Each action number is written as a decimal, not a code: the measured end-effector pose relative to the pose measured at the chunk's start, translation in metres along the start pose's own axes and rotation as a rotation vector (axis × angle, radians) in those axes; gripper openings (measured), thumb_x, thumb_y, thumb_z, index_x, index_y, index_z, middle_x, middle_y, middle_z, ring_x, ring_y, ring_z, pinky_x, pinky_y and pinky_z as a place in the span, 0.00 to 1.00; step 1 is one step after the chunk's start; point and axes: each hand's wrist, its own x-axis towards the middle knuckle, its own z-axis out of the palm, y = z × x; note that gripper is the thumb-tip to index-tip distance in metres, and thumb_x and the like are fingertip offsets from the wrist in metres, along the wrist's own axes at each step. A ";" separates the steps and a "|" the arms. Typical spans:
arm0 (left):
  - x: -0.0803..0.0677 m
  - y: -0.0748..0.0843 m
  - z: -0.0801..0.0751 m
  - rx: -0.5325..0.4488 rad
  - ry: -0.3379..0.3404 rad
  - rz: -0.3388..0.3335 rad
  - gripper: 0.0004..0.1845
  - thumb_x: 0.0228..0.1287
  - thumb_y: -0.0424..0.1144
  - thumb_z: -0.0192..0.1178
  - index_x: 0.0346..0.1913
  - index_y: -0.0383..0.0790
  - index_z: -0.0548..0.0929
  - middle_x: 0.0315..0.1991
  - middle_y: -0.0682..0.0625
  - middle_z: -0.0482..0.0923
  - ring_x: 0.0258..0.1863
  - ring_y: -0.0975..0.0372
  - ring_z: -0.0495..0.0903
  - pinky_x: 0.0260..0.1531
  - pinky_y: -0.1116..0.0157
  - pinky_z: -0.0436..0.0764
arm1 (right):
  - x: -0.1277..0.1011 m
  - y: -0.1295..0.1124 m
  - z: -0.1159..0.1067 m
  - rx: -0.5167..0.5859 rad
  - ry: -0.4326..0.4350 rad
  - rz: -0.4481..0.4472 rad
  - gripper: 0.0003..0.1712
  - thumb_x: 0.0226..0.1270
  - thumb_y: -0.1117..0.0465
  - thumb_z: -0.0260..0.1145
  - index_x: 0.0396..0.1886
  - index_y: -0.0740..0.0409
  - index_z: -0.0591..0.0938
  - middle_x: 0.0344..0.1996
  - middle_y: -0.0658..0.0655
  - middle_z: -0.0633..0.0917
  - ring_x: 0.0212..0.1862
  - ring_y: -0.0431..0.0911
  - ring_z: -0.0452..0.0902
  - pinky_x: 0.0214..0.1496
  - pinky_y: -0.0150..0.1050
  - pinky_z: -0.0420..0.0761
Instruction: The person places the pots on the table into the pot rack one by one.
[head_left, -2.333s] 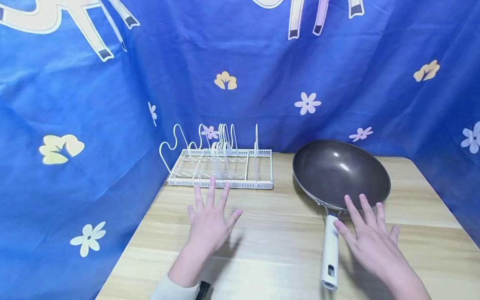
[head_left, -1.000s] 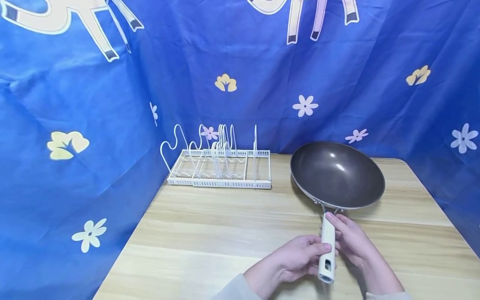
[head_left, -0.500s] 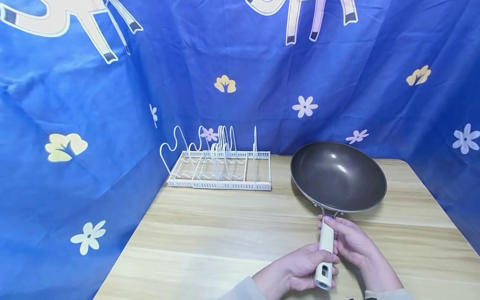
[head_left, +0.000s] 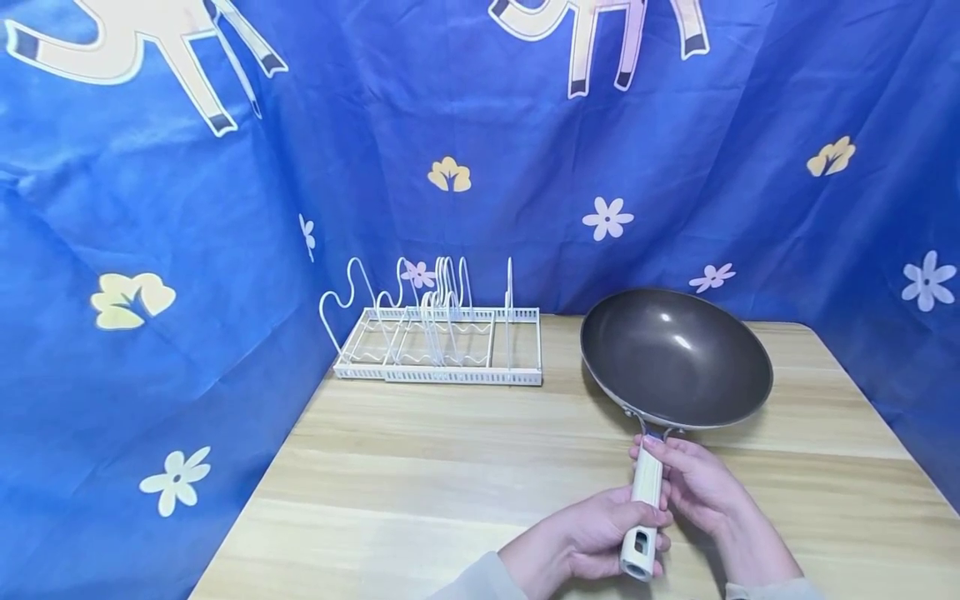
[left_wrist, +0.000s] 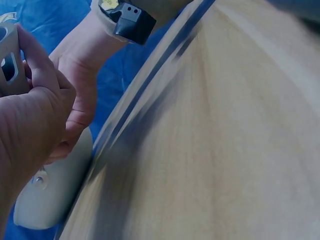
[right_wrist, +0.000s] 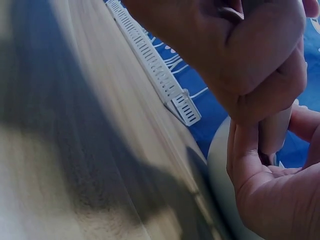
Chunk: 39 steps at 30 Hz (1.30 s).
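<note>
A wok (head_left: 675, 358) with a dark inside and a pale handle (head_left: 647, 483) is at the right of the table in the head view. My left hand (head_left: 600, 533) grips the handle near its holed end, thumb across the top. Closer to the bowl, my right hand (head_left: 701, 483) holds the same handle with the thumb on top and fingers underneath. In the left wrist view the handle's end (left_wrist: 11, 65) sticks out above the left hand (left_wrist: 35, 110). The wok's pale outer side (right_wrist: 222, 165) shows beyond both hands in the right wrist view.
A white wire pan rack (head_left: 442, 375) with upright loops stands at the back left of the wooden table (head_left: 420, 458). Blue printed cloth (head_left: 525, 192) hangs along the back and both sides, close behind the rack and the wok.
Both hands were spread above the table at first, then took hold of the wok's handle. Since then the handle's end has swung slightly left, with both hands still gripping it.
</note>
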 end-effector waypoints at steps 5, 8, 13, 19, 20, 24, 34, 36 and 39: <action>-0.004 0.000 -0.001 0.009 0.000 -0.003 0.11 0.78 0.33 0.50 0.55 0.53 0.68 0.44 0.60 0.70 0.40 0.69 0.73 0.37 0.71 0.86 | -0.001 0.001 0.004 -0.002 0.024 0.006 0.13 0.88 0.61 0.54 0.51 0.54 0.85 0.44 0.48 0.92 0.46 0.37 0.90 0.55 0.31 0.89; -0.007 0.001 -0.001 0.020 0.004 -0.006 0.10 0.78 0.33 0.49 0.53 0.52 0.69 0.44 0.59 0.70 0.41 0.68 0.74 0.37 0.70 0.86 | -0.001 0.001 0.006 -0.019 0.036 0.006 0.11 0.88 0.61 0.55 0.52 0.55 0.84 0.44 0.47 0.92 0.46 0.37 0.90 0.55 0.31 0.89; -0.011 0.001 -0.002 0.050 0.015 -0.010 0.09 0.76 0.33 0.52 0.51 0.51 0.69 0.41 0.58 0.71 0.40 0.68 0.75 0.36 0.70 0.87 | -0.001 0.002 0.011 -0.058 0.066 0.004 0.09 0.87 0.61 0.56 0.50 0.54 0.83 0.43 0.46 0.92 0.45 0.36 0.89 0.55 0.31 0.89; -0.016 0.002 -0.004 0.081 0.016 -0.011 0.09 0.75 0.33 0.52 0.50 0.50 0.70 0.38 0.58 0.71 0.39 0.68 0.74 0.37 0.69 0.87 | 0.000 0.003 0.017 -0.108 0.123 0.013 0.06 0.86 0.61 0.59 0.48 0.54 0.82 0.42 0.45 0.92 0.45 0.36 0.89 0.56 0.31 0.88; -0.017 0.002 -0.004 0.084 0.014 -0.011 0.09 0.75 0.32 0.52 0.49 0.50 0.70 0.38 0.58 0.71 0.39 0.68 0.74 0.37 0.69 0.87 | 0.001 0.003 0.018 -0.115 0.133 0.015 0.06 0.85 0.61 0.59 0.47 0.54 0.82 0.42 0.45 0.92 0.46 0.36 0.89 0.56 0.31 0.88; -0.019 0.004 -0.007 0.099 0.018 -0.010 0.09 0.75 0.31 0.52 0.50 0.50 0.70 0.38 0.57 0.72 0.39 0.68 0.75 0.37 0.68 0.88 | 0.003 0.001 0.023 -0.144 0.157 0.016 0.06 0.85 0.61 0.60 0.44 0.54 0.83 0.41 0.44 0.92 0.46 0.36 0.88 0.57 0.31 0.88; -0.026 0.008 -0.011 0.193 0.040 -0.002 0.13 0.71 0.28 0.51 0.52 0.47 0.67 0.41 0.55 0.70 0.39 0.65 0.74 0.35 0.65 0.90 | 0.006 -0.007 0.036 -0.225 0.184 0.032 0.06 0.84 0.58 0.63 0.46 0.56 0.81 0.42 0.45 0.92 0.50 0.38 0.89 0.59 0.33 0.87; -0.028 0.009 -0.011 0.211 0.051 -0.002 0.14 0.70 0.28 0.52 0.53 0.47 0.67 0.41 0.55 0.70 0.39 0.65 0.74 0.35 0.65 0.90 | 0.007 -0.007 0.038 -0.249 0.182 0.025 0.08 0.84 0.57 0.63 0.48 0.57 0.81 0.42 0.45 0.92 0.50 0.38 0.89 0.59 0.33 0.87; -0.031 0.011 -0.011 0.232 0.057 0.001 0.15 0.69 0.29 0.53 0.53 0.46 0.67 0.41 0.53 0.69 0.39 0.64 0.74 0.34 0.66 0.90 | 0.008 -0.008 0.043 -0.279 0.180 0.011 0.09 0.84 0.57 0.62 0.49 0.58 0.81 0.41 0.44 0.92 0.49 0.38 0.89 0.58 0.33 0.87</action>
